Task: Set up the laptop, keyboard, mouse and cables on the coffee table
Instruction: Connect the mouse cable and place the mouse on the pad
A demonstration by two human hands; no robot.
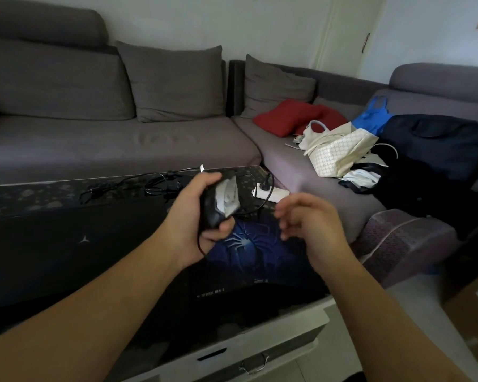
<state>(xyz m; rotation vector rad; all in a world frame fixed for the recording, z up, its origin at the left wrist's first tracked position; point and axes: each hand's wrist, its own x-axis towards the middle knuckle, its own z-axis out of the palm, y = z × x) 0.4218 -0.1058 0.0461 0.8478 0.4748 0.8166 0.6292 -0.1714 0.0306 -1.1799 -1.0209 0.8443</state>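
Gripping left hand (193, 216) around black mouse (218, 202), pale underside up.

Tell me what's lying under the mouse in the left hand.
Below the mouse held up by the left hand lies a dark desk mat with a blue spider print. The hand covers part of it.

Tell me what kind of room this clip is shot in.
Most likely a home living room: a grey fabric corner sofa with loose cushions, a dark glass-topped coffee table carrying cables, and a red pillow beside bags and clothes on the seat.
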